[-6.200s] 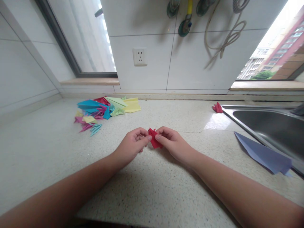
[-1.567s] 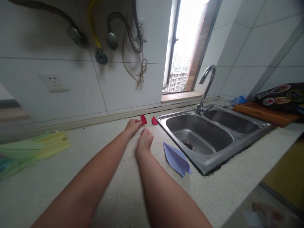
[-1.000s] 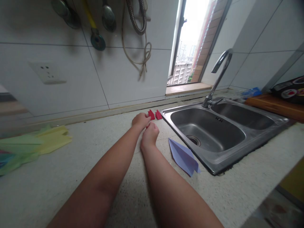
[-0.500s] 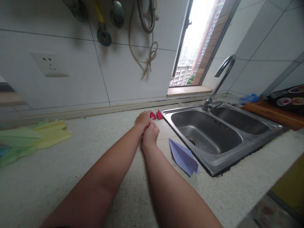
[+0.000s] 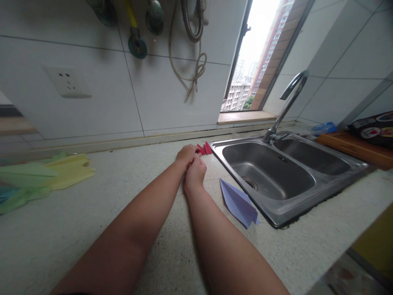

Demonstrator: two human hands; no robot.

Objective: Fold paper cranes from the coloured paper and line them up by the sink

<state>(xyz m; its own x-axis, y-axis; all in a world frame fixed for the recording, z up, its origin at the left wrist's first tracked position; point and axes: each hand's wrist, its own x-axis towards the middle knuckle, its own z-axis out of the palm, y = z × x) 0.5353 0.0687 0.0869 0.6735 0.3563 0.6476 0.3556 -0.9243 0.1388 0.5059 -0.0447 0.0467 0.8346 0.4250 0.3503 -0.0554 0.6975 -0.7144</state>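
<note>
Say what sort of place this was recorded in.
Probably a kitchen: a two-bowl steel sink with a tap is set into the counter, and a yellow hose hangs at the tiled wall behind.

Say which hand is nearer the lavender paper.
Right. The right hand is left of the lavender paper, not touching it; the left hand is farther off, toward the wall.

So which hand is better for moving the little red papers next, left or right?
Probably the left hand: it reaches right up to the red papers beside the sink. The right hand is curled, just behind.
</note>
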